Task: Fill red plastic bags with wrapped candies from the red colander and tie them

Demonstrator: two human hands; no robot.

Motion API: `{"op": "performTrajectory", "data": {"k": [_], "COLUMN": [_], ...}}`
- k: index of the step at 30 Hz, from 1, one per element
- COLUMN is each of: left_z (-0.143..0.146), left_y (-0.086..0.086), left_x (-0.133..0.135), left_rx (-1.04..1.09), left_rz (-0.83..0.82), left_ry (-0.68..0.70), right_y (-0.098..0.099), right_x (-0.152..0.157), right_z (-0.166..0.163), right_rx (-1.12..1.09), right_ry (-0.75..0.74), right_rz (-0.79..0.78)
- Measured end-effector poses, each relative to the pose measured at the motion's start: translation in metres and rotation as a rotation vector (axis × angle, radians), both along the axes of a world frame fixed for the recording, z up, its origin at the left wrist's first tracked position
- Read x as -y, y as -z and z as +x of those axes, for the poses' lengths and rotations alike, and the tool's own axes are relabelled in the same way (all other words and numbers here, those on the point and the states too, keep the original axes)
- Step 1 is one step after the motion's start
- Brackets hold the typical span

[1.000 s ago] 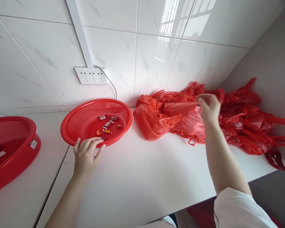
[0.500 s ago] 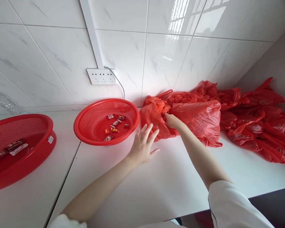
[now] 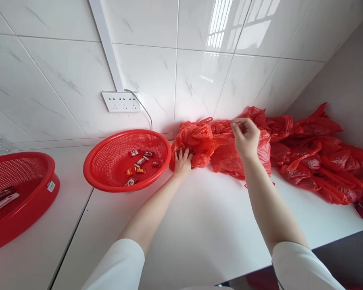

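My left hand (image 3: 183, 162) lies with its fingers spread against the near left side of a crumpled red plastic bag (image 3: 195, 139). My right hand (image 3: 247, 137) is raised over the bags, its thumb and forefinger pinched on a thin edge of that bag, which stretches toward them. A fuller red plastic bag (image 3: 226, 159) sits just behind and below the right hand, partly hidden by it. Left of my left hand stands a red mesh basket (image 3: 99, 165) holding several small wrapped sweets (image 3: 140, 161).
More tied red bags (image 3: 329, 161) are heaped at the right. Another red basket (image 3: 27, 201) with a few wrapped bars (image 3: 4, 201) stands at the far left. A power strip (image 3: 121, 102) with a cable is on the tiled wall behind the white table (image 3: 175, 241).
My right hand has come up and out of the bag's folds, pulling at its edge. My left hand has moved forward onto the bag. The view has shifted slightly right.
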State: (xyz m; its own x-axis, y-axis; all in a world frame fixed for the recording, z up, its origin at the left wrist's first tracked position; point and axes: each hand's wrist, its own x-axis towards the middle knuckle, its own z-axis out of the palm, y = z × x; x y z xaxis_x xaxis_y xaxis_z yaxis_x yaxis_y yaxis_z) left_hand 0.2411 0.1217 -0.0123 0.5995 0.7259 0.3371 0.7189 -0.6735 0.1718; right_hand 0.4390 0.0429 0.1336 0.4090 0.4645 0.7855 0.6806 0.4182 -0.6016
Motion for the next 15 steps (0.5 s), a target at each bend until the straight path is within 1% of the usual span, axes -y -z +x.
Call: {"op": "performTrajectory", "data": {"k": [2, 5, 6, 7, 8, 9, 10, 11, 12, 13, 14, 15], "left_z": [0.001, 0.004, 0.005, 0.006, 0.006, 0.005, 0.003, -0.001, -0.006, -0.013, -0.020, -0.027], "left_y": [0.001, 0.001, 0.001, -0.001, -0.004, -0.008, -0.015, -0.023, -0.034, -0.046, -0.059, -0.073], "left_x": [-0.003, -0.008, -0.010, -0.012, -0.013, -0.012, -0.009, -0.003, 0.006, 0.017, 0.030, 0.043], "left_rx": [-0.003, -0.017, -0.019, -0.021, -0.022, -0.026, -0.024, -0.002, 0.029, 0.122, 0.253, 0.387], "left_rz": [-0.048, -0.095, -0.112, -0.132, -0.152, -0.171, -0.188, -0.201, -0.206, -0.215, -0.206, -0.187], "left_ry": [-0.016, -0.026, -0.026, -0.022, -0.015, -0.010, -0.004, 0.012, 0.027, 0.075, 0.158, 0.241], "right_y": [-0.018, -0.048, -0.057, -0.066, -0.073, -0.079, -0.083, -0.085, -0.085, -0.085, -0.083, -0.082], "right_x": [0.003, 0.011, 0.016, 0.021, 0.029, 0.037, 0.046, 0.056, 0.065, 0.073, 0.080, 0.085], "right_z": [0.005, 0.021, 0.027, 0.030, 0.031, 0.027, 0.020, 0.010, -0.002, -0.015, -0.027, -0.038], "right_rx": [-0.041, -0.142, -0.185, -0.224, -0.247, -0.247, -0.220, -0.165, -0.096, -0.023, 0.034, 0.058], "right_ry": [0.067, 0.189, 0.174, 0.103, -0.009, -0.143, -0.265, -0.344, -0.364, -0.334, -0.299, -0.314], "right_rz": [0.196, 0.600, 0.696, 0.727, 0.691, 0.595, 0.463, 0.316, 0.199, 0.096, 0.024, -0.012]}}
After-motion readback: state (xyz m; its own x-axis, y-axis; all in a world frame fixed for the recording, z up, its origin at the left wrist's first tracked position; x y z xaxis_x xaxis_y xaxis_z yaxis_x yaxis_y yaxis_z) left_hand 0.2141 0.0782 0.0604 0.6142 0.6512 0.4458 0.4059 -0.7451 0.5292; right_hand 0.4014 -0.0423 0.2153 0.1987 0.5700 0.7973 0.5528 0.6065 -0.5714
